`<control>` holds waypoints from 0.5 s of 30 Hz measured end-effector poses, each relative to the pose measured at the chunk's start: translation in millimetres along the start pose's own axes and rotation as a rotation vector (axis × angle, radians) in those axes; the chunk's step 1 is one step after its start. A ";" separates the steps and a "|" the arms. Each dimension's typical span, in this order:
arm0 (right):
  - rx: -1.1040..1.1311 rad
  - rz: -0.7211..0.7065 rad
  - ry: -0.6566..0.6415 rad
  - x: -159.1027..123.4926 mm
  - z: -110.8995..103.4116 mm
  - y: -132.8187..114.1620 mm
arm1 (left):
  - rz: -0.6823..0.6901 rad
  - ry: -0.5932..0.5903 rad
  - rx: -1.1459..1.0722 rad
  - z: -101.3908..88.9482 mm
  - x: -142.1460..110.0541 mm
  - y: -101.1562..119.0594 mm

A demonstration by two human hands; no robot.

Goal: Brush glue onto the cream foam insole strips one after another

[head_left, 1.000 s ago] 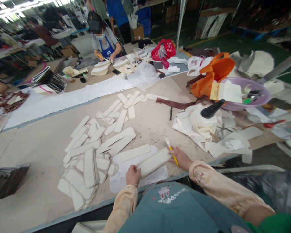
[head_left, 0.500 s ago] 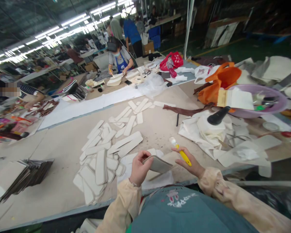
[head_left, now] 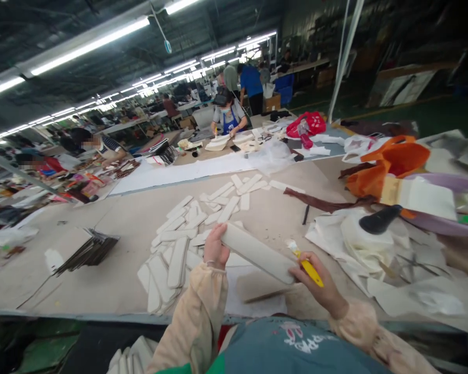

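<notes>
My left hand [head_left: 215, 248] is closed on one end of a long cream padded strip [head_left: 257, 252], held up off the table. My right hand [head_left: 315, 283] supports the strip's other end while gripping a yellow-handled brush [head_left: 306, 264] with pale bristles. Under the strip, a flat tan piece [head_left: 257, 286] lies on a white sheet [head_left: 253, 304] at the table's near edge. A spread of several similar cream strips [head_left: 179, 244] lies just left of my left hand.
A stack of dark flat pieces [head_left: 86, 251] sits at the left. White cloth with a black-handled tool [head_left: 379, 220], an orange bag [head_left: 386, 162] and a purple basin [head_left: 448, 183] crowd the right. Other people work at the far tables; one in a blue apron [head_left: 228, 117].
The strip was lifted off the table, turned in my left hand, and is now held up between both hands. The view has tilted upward.
</notes>
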State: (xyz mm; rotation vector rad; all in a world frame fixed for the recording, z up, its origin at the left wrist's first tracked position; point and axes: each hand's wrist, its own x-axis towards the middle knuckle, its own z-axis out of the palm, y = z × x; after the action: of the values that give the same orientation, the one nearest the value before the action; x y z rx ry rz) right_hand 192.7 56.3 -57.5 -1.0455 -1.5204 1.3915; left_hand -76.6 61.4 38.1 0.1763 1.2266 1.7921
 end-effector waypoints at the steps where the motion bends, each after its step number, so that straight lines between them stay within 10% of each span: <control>1: -0.010 0.008 -0.008 -0.7 -0.2 -3.1 | -0.003 0.022 -0.014 -4.4 2.2 -1.8; 15: -0.225 0.000 -0.015 -4.8 9.1 -26.0 | 0.032 0.116 -0.086 -40.2 4.6 -12.1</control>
State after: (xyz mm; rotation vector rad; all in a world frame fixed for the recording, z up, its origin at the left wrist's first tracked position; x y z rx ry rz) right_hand 184.2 47.5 -32.4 -1.1725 -1.7174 1.2508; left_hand -94.7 39.1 7.1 0.0431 1.2304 1.9015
